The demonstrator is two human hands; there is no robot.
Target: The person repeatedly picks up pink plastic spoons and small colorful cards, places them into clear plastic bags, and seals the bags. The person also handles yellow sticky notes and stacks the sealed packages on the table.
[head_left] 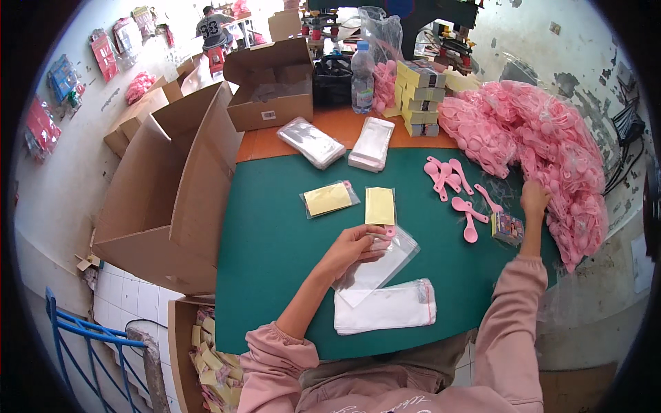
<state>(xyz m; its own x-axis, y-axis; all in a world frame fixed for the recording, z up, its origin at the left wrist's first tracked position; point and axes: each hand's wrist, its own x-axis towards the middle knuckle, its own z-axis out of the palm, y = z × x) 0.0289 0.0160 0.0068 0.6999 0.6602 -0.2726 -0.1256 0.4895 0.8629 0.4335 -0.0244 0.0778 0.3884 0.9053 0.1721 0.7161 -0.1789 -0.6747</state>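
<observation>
My left hand point(353, 252) is closed on a clear plastic bag point(385, 267), pinching it over the green tabletop. Just past those fingers lies a bagged yellow card point(380, 205) with a pink spoon handle poking out below; another bagged yellow card point(328, 199) is to its left. My right hand point(534, 199) is curled against the edge of a big heap of bagged pink spoons point(556, 151); its fingertips are hidden, so what they grip does not show. Beside it are a small stack of printed cards point(507, 228) and several loose pink spoons point(469, 219).
A stack of clear bags point(384, 307) lies near the front edge; two more bundles lie farther back. Behind stand card stacks point(420, 96) and a water bottle point(362, 77). Cardboard boxes point(165, 193) border the table's left. A person point(213, 29) sits far off.
</observation>
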